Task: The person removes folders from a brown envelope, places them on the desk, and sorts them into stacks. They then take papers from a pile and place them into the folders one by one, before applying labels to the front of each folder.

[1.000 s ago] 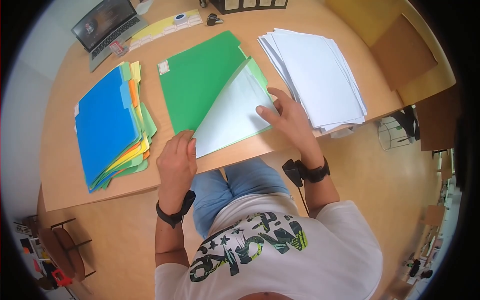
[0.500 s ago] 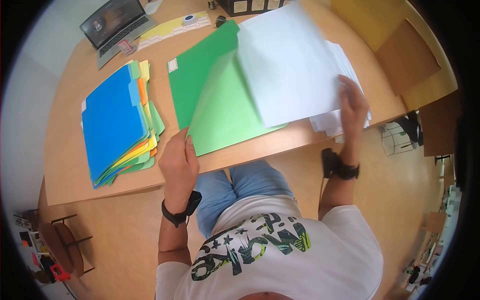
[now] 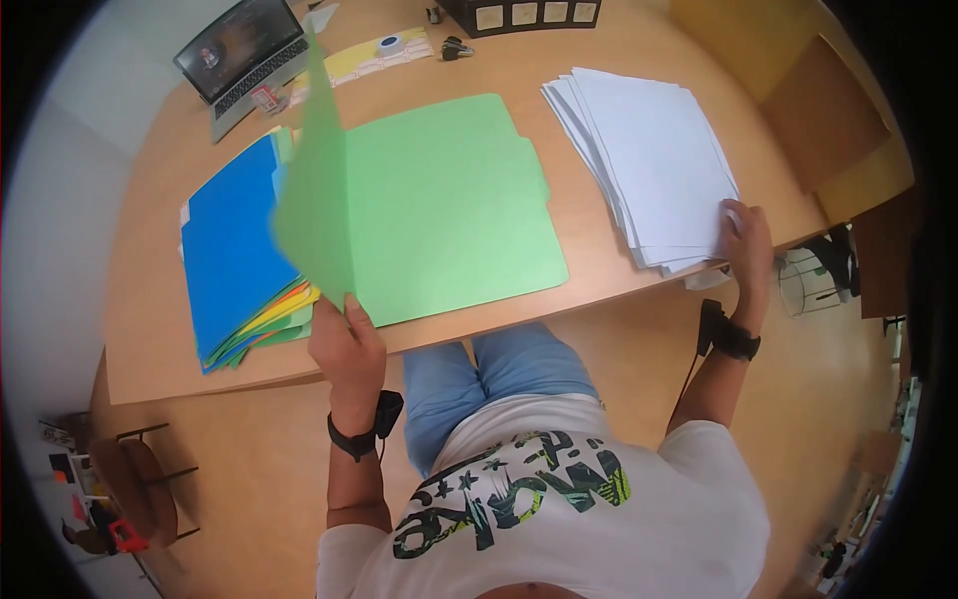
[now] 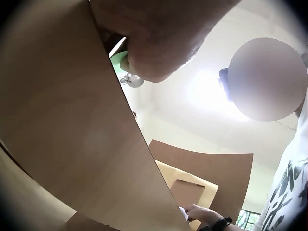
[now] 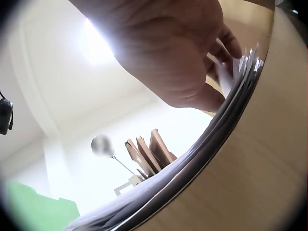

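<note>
A green folder (image 3: 449, 210) lies spread on the table in the head view, its light green inside showing. Its left cover (image 3: 311, 190) stands raised, blurred, and overlaps the pile of coloured folders. My left hand (image 3: 347, 344) pinches the folder's near edge by the fold. At the right, my right hand (image 3: 748, 240) holds the near right corner of a stack of white paper (image 3: 649, 160). In the right wrist view, the thumb and curled fingers of that hand grip a white sheet (image 5: 225, 79) at the stack's edge.
Blue, yellow, orange and green folders (image 3: 235, 250) lie piled at the left. Behind them are a laptop (image 3: 244, 60), a label strip with a tape roll (image 3: 389, 46), a small black item (image 3: 456, 48) and a black box (image 3: 519, 15). The table's near edge runs before the person.
The right hand has carried the white sheet out of the green folder rightward onto the paper stack. The left hand has swung the folder's cover up and over to the left.
</note>
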The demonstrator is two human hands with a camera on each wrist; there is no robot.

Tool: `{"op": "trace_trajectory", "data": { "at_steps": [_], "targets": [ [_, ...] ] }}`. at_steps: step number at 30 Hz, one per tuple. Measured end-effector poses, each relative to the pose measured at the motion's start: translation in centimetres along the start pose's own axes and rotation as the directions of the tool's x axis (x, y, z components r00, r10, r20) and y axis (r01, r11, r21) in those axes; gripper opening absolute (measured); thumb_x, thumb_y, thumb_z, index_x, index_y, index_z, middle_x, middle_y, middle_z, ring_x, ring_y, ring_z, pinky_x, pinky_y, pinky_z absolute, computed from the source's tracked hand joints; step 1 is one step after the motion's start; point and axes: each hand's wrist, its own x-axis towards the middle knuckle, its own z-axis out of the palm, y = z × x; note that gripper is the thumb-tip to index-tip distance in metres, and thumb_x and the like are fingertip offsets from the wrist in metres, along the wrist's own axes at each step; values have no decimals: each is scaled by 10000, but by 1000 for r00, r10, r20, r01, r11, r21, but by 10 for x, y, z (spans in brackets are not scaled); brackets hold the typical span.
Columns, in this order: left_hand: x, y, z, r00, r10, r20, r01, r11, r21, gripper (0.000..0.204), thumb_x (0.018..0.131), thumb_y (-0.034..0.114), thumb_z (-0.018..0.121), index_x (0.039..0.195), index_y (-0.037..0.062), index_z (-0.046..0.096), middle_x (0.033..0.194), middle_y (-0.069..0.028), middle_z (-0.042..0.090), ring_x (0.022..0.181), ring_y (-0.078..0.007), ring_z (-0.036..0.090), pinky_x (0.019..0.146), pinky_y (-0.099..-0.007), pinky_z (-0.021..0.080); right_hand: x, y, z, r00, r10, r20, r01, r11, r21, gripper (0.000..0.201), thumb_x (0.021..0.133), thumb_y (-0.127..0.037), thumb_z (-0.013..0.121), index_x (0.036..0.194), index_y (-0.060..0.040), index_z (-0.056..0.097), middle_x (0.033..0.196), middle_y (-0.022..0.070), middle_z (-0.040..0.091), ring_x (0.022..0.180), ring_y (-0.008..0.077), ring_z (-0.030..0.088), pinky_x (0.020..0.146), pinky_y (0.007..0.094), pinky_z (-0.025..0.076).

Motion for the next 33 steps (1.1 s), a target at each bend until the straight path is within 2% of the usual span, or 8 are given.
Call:
{"op": "trace_trajectory", "data": {
  "at_steps": [5,8,12,15,21,27,30,33],
  "targets": [
    [6,14,-7,974,219,61,-223,972,70,620,664,-112,523,1254,69,590,1134,-109,648,827,-279,599,701,-334,506,-9,-49,-11,915,-135,-381,176,982,74,245,861,-104,635,1104,-88,656,1073,120,615,1009,307,577,871,409,464],
    [3,18,-11,943,221,247,-248,965,83,470,773,-44,532,1230,48,592,1091,-116,642,965,-324,589,802,-394,480,-26,-95,-15,961,-194,-197,269,817,510,242,849,-92,660,1088,-55,650,1159,119,593,1073,305,551,902,396,453],
    [1,24,-14,900,224,374,-282,954,108,422,776,59,580,1197,58,599,1179,-110,604,1084,-353,540,919,-451,419,-58,-152,-8,855,-516,55,342,639,689,419,895,-254,627,1251,-46,557,1278,172,522,1191,346,485,1006,406,397],
    [-2,22,-15,881,259,397,-307,949,63,437,756,151,653,1180,60,600,1231,-108,576,1139,-357,515,960,-469,390,-74,-175,1,829,-524,194,220,625,749,545,884,-360,624,1315,-50,502,1346,225,450,1253,375,430,1044,425,364],
    [-13,8,-28,746,459,483,-526,851,4,413,755,200,668,1149,84,625,1171,-91,617,1090,-304,573,873,-422,486,-81,-179,-9,628,-749,213,565,626,537,633,833,-412,669,1323,-51,496,1381,240,411,1285,403,394,1055,450,347],
    [22,16,-61,744,609,273,-637,771,16,346,730,57,632,1074,83,662,1064,-89,661,965,-287,645,740,-353,549,-96,-192,-18,651,-733,195,573,644,507,592,720,-36,662,1295,-123,550,1359,211,458,1220,388,477,953,453,439],
    [52,22,-67,751,644,143,-658,749,78,324,697,1,656,1011,69,691,1015,-106,679,943,-301,666,727,-347,559,-102,-208,-20,826,-559,70,386,653,651,663,676,111,535,1285,-148,567,1297,197,527,1118,371,567,869,425,495],
    [79,23,-71,759,650,39,-651,756,59,341,700,-33,653,1028,58,688,1012,-121,677,959,-316,664,751,-357,559,-100,-228,-28,864,-471,-176,462,604,649,596,703,143,484,1243,-86,595,1255,195,565,1066,362,605,873,380,502]
  ]
}}
